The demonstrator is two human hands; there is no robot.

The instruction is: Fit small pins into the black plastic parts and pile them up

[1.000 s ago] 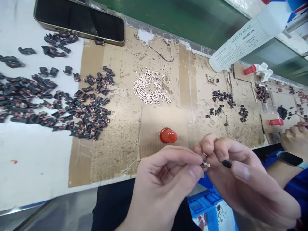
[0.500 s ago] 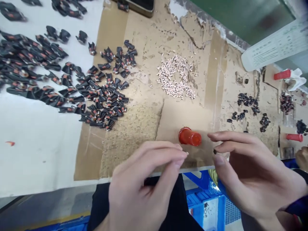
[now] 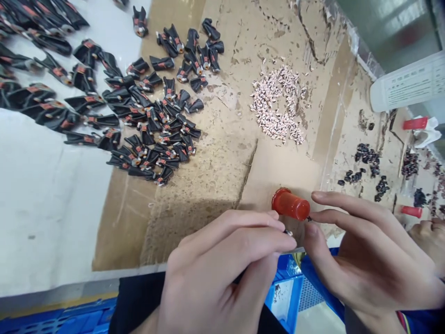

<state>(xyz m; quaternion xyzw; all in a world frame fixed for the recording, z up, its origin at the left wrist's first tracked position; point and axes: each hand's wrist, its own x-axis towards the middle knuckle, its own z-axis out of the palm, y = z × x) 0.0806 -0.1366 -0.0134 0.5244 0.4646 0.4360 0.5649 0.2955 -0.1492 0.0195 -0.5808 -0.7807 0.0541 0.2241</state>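
Observation:
My left hand [image 3: 225, 264] is closed in a pinch, palm down, near the front edge of the cardboard. A tiny black-and-white piece [image 3: 288, 232] shows at its fingertips. To its right, my right hand [image 3: 371, 255] pinches a small dark piece [image 3: 309, 219] between thumb and index finger, its other fingers loosely curved. Just beyond both hands lies a red translucent cup [image 3: 291, 204] on its side, close to the fingertips. Farther off is a ring-shaped heap of tiny pale pink pieces [image 3: 276, 104] with dark marks.
Many black caped figures [image 3: 149, 120] with red marks cover the left side. Small dark parts [image 3: 368, 157] lie in clusters at right, near a white plastic bottle [image 3: 406, 83] and more red cups [image 3: 412, 212]. Another person's hand [image 3: 429, 236] is at the right edge. Blue crates [image 3: 295, 292] stand below.
The view has shifted, so the tabletop things appear displaced. My hands have come closer together, and more of the small piece in my left fingertips shows, with a dark part.

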